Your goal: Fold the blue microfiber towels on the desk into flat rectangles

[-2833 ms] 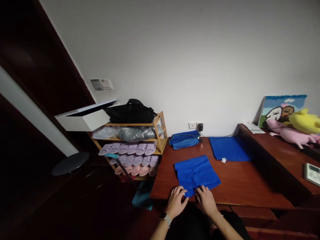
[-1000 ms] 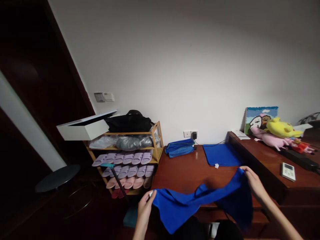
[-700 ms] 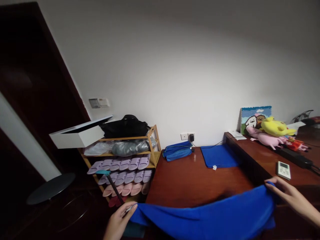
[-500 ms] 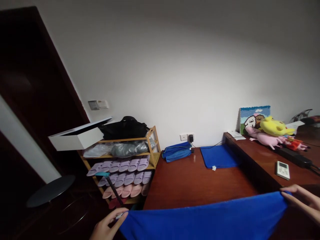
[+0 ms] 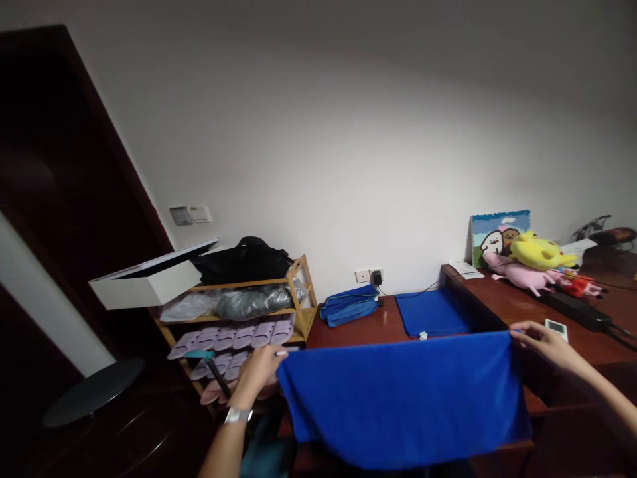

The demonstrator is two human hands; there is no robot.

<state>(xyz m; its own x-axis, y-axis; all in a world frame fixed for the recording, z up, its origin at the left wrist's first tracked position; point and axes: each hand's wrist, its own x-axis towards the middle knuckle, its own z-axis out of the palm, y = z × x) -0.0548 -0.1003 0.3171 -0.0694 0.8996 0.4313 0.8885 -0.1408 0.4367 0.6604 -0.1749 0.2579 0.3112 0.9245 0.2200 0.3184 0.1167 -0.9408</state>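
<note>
A blue towel hangs spread out flat in the air over the near part of the wooden table. My left hand pinches its upper left corner, and my right hand pinches its upper right corner. Both hands are closed on the cloth and held wide apart, so the top edge is stretched level. A watch sits on my left wrist. The towel hides most of the table's front.
A folded blue towel stack and a flat blue towel lie at the table's back, near a wall socket. A slipper rack stands left. Plush toys and a remote sit on the raised shelf to the right.
The towel was lifted off the table, unfolded and pulled wide. Since half a second ago both hands have risen and come slightly closer together, so the towel hangs higher as a flat sheet.
</note>
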